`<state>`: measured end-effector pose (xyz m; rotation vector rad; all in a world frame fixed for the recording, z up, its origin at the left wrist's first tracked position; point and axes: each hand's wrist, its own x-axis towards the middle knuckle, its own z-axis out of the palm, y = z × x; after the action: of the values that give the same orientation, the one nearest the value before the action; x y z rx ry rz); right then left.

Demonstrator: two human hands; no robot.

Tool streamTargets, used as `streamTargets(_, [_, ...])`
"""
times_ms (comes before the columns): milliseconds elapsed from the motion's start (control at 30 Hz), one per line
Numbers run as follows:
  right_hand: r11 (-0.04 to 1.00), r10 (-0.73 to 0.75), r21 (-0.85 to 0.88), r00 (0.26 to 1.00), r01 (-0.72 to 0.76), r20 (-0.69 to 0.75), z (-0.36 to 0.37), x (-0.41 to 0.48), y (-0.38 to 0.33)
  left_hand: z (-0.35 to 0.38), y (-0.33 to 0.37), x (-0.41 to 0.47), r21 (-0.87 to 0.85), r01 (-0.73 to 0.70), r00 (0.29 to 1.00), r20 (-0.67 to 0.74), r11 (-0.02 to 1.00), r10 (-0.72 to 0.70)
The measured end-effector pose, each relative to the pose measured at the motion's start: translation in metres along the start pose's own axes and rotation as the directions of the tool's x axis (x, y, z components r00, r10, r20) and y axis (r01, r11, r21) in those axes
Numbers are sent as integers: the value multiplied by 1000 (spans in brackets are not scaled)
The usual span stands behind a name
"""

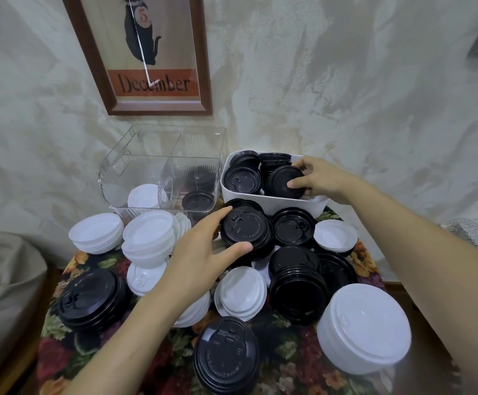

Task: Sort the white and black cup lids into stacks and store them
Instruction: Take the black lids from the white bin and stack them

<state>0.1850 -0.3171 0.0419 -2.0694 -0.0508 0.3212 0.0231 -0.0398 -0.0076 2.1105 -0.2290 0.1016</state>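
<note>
While our right hand [320, 178] pinches a lid [284, 181] in the far bin [274, 202] and left hand [203, 252] grips a stack [246, 226], we judge lids light, slick: hold rims.

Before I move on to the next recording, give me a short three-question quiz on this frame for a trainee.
1. True or false: the right hand grips a black lid inside the white bin.
2. What does the left hand hold? A: a white lid stack. B: a black lid stack. C: nothing.
3. Fill in: the clear container has ____ lids in the compartment beside the white bin.
Key: 1 true; 2 B; 3 black.
</note>
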Motion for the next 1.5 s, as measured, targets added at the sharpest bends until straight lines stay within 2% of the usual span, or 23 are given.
streamTargets(233, [943,13,334,1000,-10,-7,-1,-28,-12,-12,4,-28,-98,16,1000,-21,995,-18])
streamTargets(367, [950,-8,312,999,20,-39,8,-45,-32,-16,4,-47,-118,21,1000,-11,993,-23])
streamTargets(500, [929,-85,364,996,65,39,26,-75,-58,-20,7,-64,-107,12,1000,-13,994,-14])
streamTargets(600, [949,-134,297,987,102,89,44,-100,-72,-26,13,-78,-98,4,1000,-16,995,-6])
streamTargets(700, [965,-157,221,985,139,70,66,-131,-79,-31,11,-94,-105,-10,1000,-18,994,8])
streamTargets(800, [940,-203,291,977,178,60,91,-168,-82,-36,11,-113,-113,-12,1000,-19,993,10])
streamTargets(867, [912,-215,358,977,201,0,109,-189,-79,-38,10,-124,-117,-2,1000,-5,993,1])
streamTargets(967, [873,-195,437,976,219,-99,127,-213,-62,-36,7,-139,-98,17,999,32,995,-14])
streamTargets(1100, [736,-93,659,988,153,-126,148,-239,-34,-29,2,-153,-81,19,998,59,996,-14])
streamTargets(1333, [800,-10,584,977,136,-214,174,-256,-11,-13,-7,-155,-106,47,993,115,993,-34])
streamTargets(1500, [787,29,608,978,104,-206,183,-260,-1,-7,-5,-157,-156,60,989,144,986,-37])
